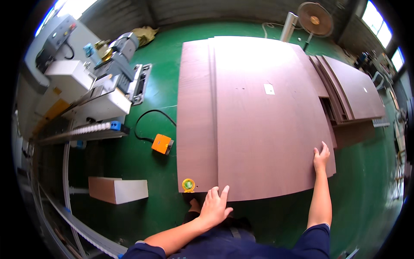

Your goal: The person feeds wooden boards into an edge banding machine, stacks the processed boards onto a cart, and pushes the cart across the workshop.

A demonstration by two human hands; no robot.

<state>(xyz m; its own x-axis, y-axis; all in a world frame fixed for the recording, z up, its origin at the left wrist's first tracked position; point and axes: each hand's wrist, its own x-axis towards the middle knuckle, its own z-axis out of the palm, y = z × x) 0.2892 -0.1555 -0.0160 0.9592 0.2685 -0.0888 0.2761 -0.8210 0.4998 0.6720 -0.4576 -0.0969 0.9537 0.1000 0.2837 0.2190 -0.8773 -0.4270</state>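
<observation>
A large reddish-brown wood-grain panel (pixel 267 129) lies on top of a stack in front of me. It sits offset to the right, so a strip of the panel beneath (pixel 196 112) shows on the left. My left hand (pixel 214 208) is at the top panel's near left corner, fingers stretched out and touching its edge. Farther right, my right hand (pixel 321 159) rests near the panel's right side with its fingers apart. A yellow tape roll with a green centre (pixel 188 185) lies on the lower panel's near left corner. The top panel bears a small white label (pixel 269 89).
An orange foot pedal (pixel 162 143) with a black cable and a brown-and-white box-like block (pixel 118 190) are on the green floor at left. Beyond them stands a grey machine (pixel 112 64). More panels (pixel 353 88) are stacked at right, near a round fan (pixel 315 20).
</observation>
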